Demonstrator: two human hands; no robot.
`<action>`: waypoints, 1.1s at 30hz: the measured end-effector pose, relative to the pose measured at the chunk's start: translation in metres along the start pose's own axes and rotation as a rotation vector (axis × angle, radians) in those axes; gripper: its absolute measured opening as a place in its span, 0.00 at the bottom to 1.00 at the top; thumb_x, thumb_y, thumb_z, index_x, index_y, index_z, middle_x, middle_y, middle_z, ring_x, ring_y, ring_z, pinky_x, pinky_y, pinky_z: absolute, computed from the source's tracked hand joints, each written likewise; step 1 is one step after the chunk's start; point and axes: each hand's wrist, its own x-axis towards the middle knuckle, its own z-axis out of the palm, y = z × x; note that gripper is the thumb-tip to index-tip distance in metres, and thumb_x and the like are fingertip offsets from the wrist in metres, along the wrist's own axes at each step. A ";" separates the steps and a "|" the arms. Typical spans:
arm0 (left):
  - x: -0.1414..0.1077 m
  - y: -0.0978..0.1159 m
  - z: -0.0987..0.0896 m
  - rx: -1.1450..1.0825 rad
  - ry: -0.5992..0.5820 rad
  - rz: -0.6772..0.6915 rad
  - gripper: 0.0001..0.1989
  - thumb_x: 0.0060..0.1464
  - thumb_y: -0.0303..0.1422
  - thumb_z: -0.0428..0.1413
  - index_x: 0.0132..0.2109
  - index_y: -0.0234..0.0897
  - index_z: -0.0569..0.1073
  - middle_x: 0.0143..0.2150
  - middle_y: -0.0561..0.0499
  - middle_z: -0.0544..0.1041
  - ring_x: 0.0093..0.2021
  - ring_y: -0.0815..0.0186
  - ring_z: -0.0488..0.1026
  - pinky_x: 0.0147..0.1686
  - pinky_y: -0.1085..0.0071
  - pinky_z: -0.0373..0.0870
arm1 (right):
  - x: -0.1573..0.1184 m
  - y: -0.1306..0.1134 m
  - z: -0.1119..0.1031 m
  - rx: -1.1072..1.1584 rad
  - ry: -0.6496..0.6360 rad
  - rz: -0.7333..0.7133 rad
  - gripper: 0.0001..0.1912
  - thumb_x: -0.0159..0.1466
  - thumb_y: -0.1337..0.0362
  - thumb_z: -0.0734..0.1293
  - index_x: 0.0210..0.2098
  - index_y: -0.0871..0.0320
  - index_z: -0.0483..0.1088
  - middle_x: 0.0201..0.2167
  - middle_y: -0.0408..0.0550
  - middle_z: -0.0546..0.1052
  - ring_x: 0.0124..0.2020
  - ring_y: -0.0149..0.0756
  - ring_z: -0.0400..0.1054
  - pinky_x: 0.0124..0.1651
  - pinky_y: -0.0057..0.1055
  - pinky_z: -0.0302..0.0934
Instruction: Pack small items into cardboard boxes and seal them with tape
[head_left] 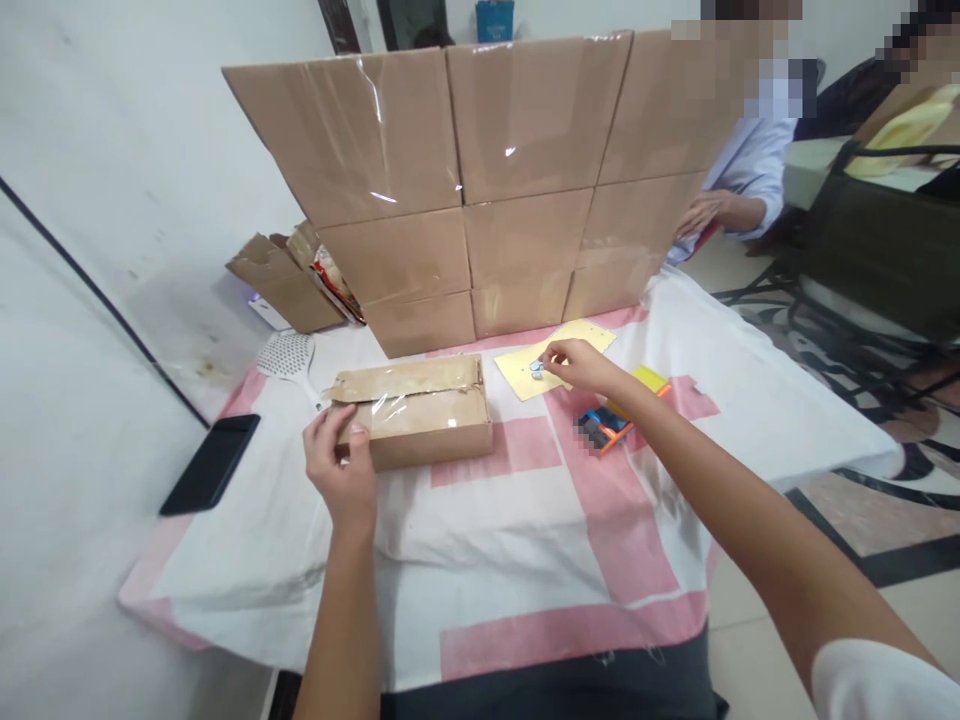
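Note:
My left hand grips the left end of a closed, taped cardboard box, with the thumb at its front and the fingers on top. Past the box's right end, a yellow sheet lies on the tablecloth. Small blue-and-white pieces rest on this sheet. Over them my right hand has thumb and fingers pinched together; whatever is between the fingertips is too small to make out. Beneath my right forearm is a yellow, blue and orange item, partly hidden by the arm.
A tall panel of taped cardboard stands across the table's back. To the left are a black phone, a white slotted skimmer and an open carton. Another person's hand shows beside the panel's right edge. A chair stands at right.

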 end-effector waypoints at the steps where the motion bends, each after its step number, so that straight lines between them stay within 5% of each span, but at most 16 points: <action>1: 0.000 0.000 0.000 0.001 0.002 -0.003 0.14 0.62 0.37 0.54 0.49 0.37 0.78 0.53 0.44 0.74 0.57 0.57 0.71 0.51 0.65 0.69 | -0.001 -0.003 0.000 0.056 0.017 0.021 0.05 0.58 0.71 0.65 0.31 0.61 0.74 0.34 0.51 0.80 0.34 0.34 0.71 0.37 0.27 0.60; 5: 0.000 -0.001 0.001 -0.014 0.005 -0.014 0.14 0.61 0.36 0.55 0.50 0.37 0.79 0.53 0.43 0.75 0.57 0.57 0.71 0.49 0.66 0.69 | -0.012 -0.026 0.016 0.413 -0.142 0.054 0.05 0.57 0.63 0.68 0.29 0.59 0.72 0.27 0.44 0.74 0.27 0.30 0.64 0.30 0.27 0.57; 11: 0.002 0.000 0.000 -0.019 -0.016 -0.003 0.14 0.62 0.34 0.54 0.51 0.37 0.79 0.53 0.44 0.75 0.57 0.58 0.72 0.49 0.66 0.69 | -0.018 -0.064 0.073 0.712 -0.312 0.120 0.07 0.55 0.61 0.70 0.28 0.58 0.70 0.22 0.39 0.69 0.23 0.28 0.60 0.27 0.26 0.54; 13: 0.003 0.000 -0.001 -0.016 -0.032 0.010 0.13 0.62 0.34 0.54 0.50 0.37 0.79 0.52 0.44 0.75 0.56 0.58 0.72 0.51 0.66 0.68 | -0.016 -0.069 0.086 0.705 -0.228 0.144 0.07 0.53 0.63 0.71 0.29 0.58 0.70 0.21 0.37 0.68 0.23 0.28 0.59 0.27 0.26 0.52; 18: 0.006 0.002 0.000 0.013 -0.031 0.015 0.13 0.61 0.33 0.54 0.49 0.36 0.79 0.51 0.44 0.75 0.55 0.58 0.71 0.54 0.64 0.67 | -0.039 -0.076 0.105 0.753 0.234 0.194 0.07 0.55 0.61 0.69 0.29 0.59 0.73 0.20 0.38 0.67 0.22 0.29 0.57 0.27 0.26 0.49; 25: 0.005 0.005 0.002 0.037 -0.021 0.027 0.13 0.61 0.34 0.53 0.48 0.36 0.78 0.49 0.45 0.75 0.53 0.59 0.72 0.56 0.63 0.67 | -0.081 -0.095 0.138 0.951 0.351 0.198 0.24 0.59 0.60 0.64 0.51 0.62 0.78 0.20 0.38 0.65 0.23 0.30 0.56 0.28 0.28 0.54; 33: 0.005 0.005 0.001 0.033 -0.031 0.022 0.13 0.61 0.35 0.53 0.48 0.37 0.78 0.49 0.44 0.75 0.53 0.59 0.72 0.55 0.63 0.67 | -0.075 -0.093 0.153 1.064 0.345 0.199 0.28 0.56 0.63 0.63 0.55 0.61 0.75 0.21 0.37 0.66 0.23 0.31 0.61 0.29 0.28 0.58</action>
